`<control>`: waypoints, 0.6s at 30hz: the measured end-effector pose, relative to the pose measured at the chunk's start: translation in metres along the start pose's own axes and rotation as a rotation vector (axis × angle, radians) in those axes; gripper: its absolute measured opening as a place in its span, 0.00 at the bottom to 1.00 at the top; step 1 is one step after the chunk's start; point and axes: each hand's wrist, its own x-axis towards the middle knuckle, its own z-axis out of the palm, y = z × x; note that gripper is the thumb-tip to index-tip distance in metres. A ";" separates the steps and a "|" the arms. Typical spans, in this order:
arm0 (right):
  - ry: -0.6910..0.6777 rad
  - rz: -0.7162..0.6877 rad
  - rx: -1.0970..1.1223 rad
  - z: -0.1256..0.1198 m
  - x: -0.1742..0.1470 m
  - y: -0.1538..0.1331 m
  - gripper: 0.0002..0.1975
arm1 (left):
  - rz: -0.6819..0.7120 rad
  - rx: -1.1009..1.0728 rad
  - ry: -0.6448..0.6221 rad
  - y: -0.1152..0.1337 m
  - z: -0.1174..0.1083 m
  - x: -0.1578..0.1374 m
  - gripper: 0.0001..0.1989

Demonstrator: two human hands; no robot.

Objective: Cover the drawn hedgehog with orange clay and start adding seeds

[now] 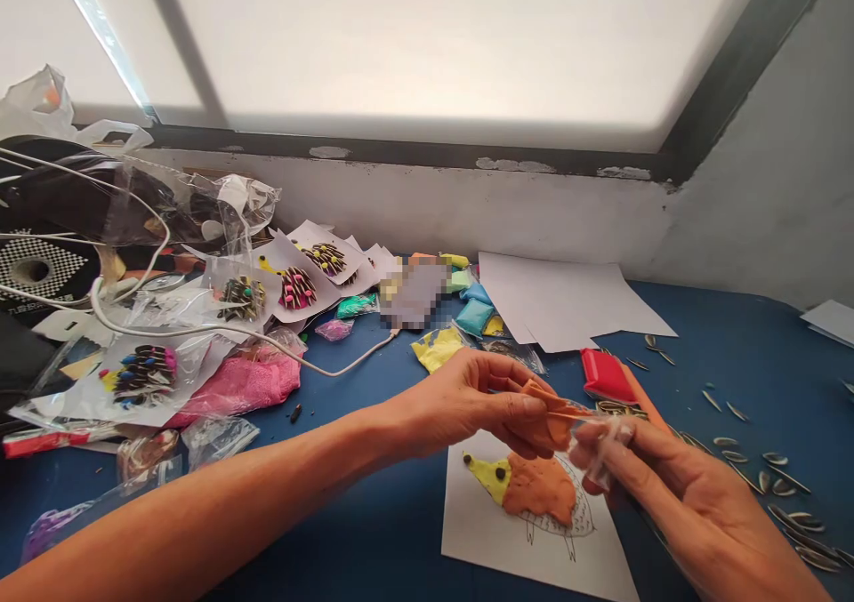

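Note:
My left hand (490,397) grips a piece of orange modelling clay (551,415), which is stretched toward my right. Pinched in my right hand (657,477) is a crumpled clear plastic wrapper (608,451), touching the clay's end. Below both hands lies a white sheet (490,544) with a hedgehog drawing (542,495). Its head is covered in yellow clay with a black eye and nose; orange clay covers part of the body. Pencilled spines and legs show at the bottom and right. My fingers hide the sheet's upper right part.
Sunflower seeds (801,520) lie scattered at right, near a red packet (608,377). Blank paper (567,300) lies at the back. Seed-spined hedgehog pictures (297,289), a pink cloth (244,384), clay packets (475,313) and a white cable (220,328) crowd the left and back.

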 end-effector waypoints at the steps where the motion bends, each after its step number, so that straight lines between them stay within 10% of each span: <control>1: 0.079 -0.032 -0.035 0.001 -0.001 0.001 0.21 | -0.002 0.000 -0.002 0.001 0.000 0.000 0.20; 6: 0.268 -0.129 -0.144 0.009 -0.006 0.003 0.22 | 0.009 -0.072 0.002 0.000 -0.002 0.003 0.26; 18: 0.218 -0.275 -0.139 0.002 -0.007 0.012 0.10 | -0.025 -0.105 0.093 -0.008 0.007 0.002 0.25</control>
